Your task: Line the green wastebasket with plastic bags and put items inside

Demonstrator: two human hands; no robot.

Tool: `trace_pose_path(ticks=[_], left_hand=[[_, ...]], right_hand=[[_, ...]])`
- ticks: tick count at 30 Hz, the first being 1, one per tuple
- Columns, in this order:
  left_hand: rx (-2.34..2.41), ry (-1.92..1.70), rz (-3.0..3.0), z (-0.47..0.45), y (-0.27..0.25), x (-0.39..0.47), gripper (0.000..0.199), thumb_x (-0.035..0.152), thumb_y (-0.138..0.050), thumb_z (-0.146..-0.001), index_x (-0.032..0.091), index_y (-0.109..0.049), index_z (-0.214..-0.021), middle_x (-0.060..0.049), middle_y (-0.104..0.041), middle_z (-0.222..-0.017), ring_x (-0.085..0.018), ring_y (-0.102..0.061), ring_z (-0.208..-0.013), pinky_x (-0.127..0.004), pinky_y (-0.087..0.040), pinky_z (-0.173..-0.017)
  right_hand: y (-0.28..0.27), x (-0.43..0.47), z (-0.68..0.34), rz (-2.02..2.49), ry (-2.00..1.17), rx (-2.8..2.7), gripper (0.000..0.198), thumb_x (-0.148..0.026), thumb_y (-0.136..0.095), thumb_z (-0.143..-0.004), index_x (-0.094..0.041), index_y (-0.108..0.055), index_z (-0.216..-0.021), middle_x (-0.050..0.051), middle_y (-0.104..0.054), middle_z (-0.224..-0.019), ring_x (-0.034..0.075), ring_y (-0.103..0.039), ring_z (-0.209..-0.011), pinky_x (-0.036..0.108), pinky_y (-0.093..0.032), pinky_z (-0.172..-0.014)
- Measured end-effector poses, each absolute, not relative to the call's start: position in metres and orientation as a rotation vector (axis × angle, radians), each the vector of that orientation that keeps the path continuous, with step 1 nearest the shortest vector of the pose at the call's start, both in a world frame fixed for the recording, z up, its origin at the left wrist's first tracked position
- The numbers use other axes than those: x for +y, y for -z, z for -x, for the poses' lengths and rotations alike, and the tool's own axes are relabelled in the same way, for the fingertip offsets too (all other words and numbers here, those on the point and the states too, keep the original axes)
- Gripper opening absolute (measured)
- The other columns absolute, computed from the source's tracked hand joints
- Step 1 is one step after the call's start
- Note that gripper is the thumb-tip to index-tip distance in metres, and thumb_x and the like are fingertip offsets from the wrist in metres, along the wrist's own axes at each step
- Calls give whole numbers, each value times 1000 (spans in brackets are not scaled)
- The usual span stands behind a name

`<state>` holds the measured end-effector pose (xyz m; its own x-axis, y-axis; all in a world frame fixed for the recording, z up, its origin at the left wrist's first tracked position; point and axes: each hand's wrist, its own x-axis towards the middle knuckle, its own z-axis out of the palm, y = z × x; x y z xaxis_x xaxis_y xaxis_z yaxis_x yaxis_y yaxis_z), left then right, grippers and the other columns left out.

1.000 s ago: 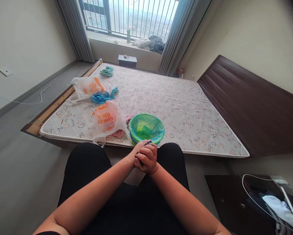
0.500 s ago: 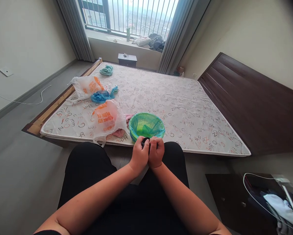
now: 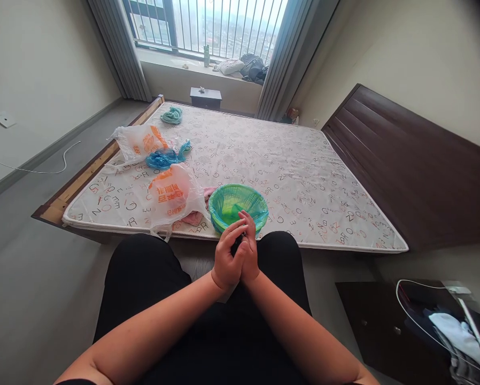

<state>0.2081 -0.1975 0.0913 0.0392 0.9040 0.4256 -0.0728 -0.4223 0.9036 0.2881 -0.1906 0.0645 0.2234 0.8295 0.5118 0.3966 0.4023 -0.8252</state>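
Observation:
My left hand (image 3: 226, 260) and my right hand (image 3: 250, 255) press together palm to palm above my lap. Between them is a small black crumpled thing (image 3: 235, 246); mostly hidden, its kind cannot be made out. The fingers of both hands are fairly straight and close together around it. Just beyond my fingertips, a green basket (image 3: 217, 206) with a thin bluish-green plastic liner stands at the near edge of the mattress. Left of the basket lies a white plastic bag (image 3: 173, 195) with orange print, partly over a pink cloth (image 3: 192, 218).
Farther left on the mattress (image 3: 304, 198) are a blue plastic bag (image 3: 165, 159), another orange-printed bag (image 3: 138, 143) and a coiled teal cloth (image 3: 171, 115). A dark headboard (image 3: 416, 166) rises at right. Below it, a brown cabinet (image 3: 364, 315) holds clothes and a white cable.
My fingers have gone from curled around the black thing to stretched out, with the palms pressed against each other. The view has shifted slightly; the basket and bags stay in place.

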Motion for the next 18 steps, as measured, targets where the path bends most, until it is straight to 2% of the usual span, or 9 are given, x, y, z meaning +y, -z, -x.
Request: trace_pose_path(ticks=[2, 4, 8, 10, 12, 15, 18], left_hand=[[844, -1463, -1399, -206, -94, -196, 32, 36, -55, -95, 21, -72, -118, -12, -65, -132, -26, -57, -127, -46, -40, -113], [847, -1426, -1252, -205, -96, -194, 33, 41, -56, -95, 20, -75, -111, -12, -69, -124, -26, -61, -121, -43, -42, -110], [935, -1355, -968, -203, -101, -190, 37, 52, -61, -90, 19, -74, -83, -8, -72, -88, -21, -66, -87, -34, -52, -86], [959, -1320, -896, -202, -102, -189, 36, 53, -66, -85, 19, -68, -73, -4, -66, -74, -16, -60, -71, -30, -51, -73], [971, -1290, -853, -202, -104, -188, 34, 51, -72, -81, 20, -64, -69, -1, -60, -68, -14, -54, -65, -28, -49, -67], [950, -1248, -814, -202, -106, -186, 32, 49, -75, -77, 21, -62, -67, -2, -59, -68, -15, -54, -66, -28, -50, -66], [919, -1235, -788, -203, -110, -185, 33, 50, -72, -79, 22, -63, -66, -4, -63, -73, -18, -58, -73, -31, -52, -72]], right_hand=[[-67, -195, -287, 1206, -369, -1432, 47, -26, -29, -104, -21, -37, -150, 14, -35, -157, 28, -29, -150, 53, -30, -122], [-70, -198, -285, 1179, -327, -1498, 51, -30, -26, -105, -20, -29, -155, 15, -27, -162, 31, -18, -154, 59, -21, -124], [-75, -202, -280, 1084, -203, -1564, 59, -43, -25, -103, -22, -25, -158, 14, -26, -162, 37, -13, -154, 68, -20, -121], [-76, -205, -279, 1037, -154, -1590, 57, -43, -30, -101, -26, -32, -156, 10, -33, -160, 38, -18, -153, 68, -24, -120], [-78, -208, -279, 1009, -149, -1617, 52, -38, -36, -98, -29, -44, -149, 8, -43, -153, 37, -32, -148, 66, -32, -118], [-79, -211, -278, 1004, -174, -1615, 48, -28, -38, -95, -29, -55, -139, 9, -51, -145, 33, -48, -136, 62, -43, -112], [-77, -212, -279, 1008, -209, -1624, 48, -25, -35, -95, -28, -55, -139, 8, -51, -146, 30, -50, -134, 58, -46, -110]])
